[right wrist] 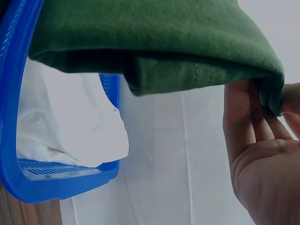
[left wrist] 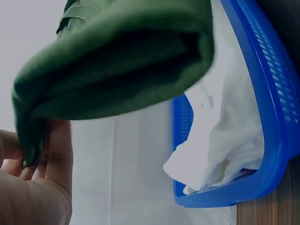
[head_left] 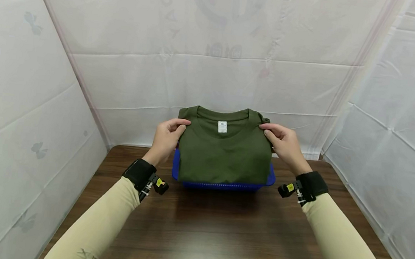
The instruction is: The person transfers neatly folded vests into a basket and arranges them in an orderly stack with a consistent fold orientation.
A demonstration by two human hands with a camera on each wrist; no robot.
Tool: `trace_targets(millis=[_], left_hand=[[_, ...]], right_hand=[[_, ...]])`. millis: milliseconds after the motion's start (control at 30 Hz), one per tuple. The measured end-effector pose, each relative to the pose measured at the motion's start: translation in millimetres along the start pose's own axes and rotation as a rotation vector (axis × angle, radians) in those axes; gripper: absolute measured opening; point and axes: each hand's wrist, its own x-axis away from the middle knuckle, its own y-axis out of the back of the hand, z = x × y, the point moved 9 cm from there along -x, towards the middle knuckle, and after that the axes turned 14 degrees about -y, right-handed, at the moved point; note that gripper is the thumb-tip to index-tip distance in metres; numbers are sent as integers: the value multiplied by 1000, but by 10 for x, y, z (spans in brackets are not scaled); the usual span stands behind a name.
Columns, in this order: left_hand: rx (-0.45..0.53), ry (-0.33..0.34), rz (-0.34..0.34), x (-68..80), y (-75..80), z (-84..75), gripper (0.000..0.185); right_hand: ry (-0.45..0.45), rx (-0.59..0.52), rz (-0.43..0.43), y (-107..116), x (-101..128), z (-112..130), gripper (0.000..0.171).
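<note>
A folded dark green T-shirt [head_left: 224, 155] with a white neck label [head_left: 222, 126] hangs above a blue plastic basket [head_left: 220, 186]. My left hand [head_left: 167, 137] pinches its upper left shoulder between thumb and fingers. On the other side, my right hand [head_left: 286, 145] pinches the upper right shoulder the same way. Both wrist views show the shirt's folded edges raised over the basket, apart from the white cloth [left wrist: 229, 126] that lies inside it. From the head view, the shirt hides that cloth and most of the basket.
The basket stands on a dark brown wooden table [head_left: 202, 240], near its far edge. White sheeting [head_left: 213, 79] hangs behind the table and along both sides. A black strap with a small camera [head_left: 302, 187] is on each wrist.
</note>
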Motion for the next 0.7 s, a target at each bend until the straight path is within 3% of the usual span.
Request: trace_targets(millis=[200, 367, 500, 700], left_hand=[[54, 50, 50, -48, -43, 90, 34], [87, 102, 141, -82, -157, 167, 67], [59, 113, 215, -112, -239, 211, 91], [-80, 84, 248, -174, -202, 274, 96]], right_hand=[[-18, 39, 78, -79, -104, -56, 45], [-37, 102, 184, -190, -148, -44, 68], [-43, 136, 232, -262, -192, -44, 82], [-67, 204, 226, -325, -288, -94, 87]])
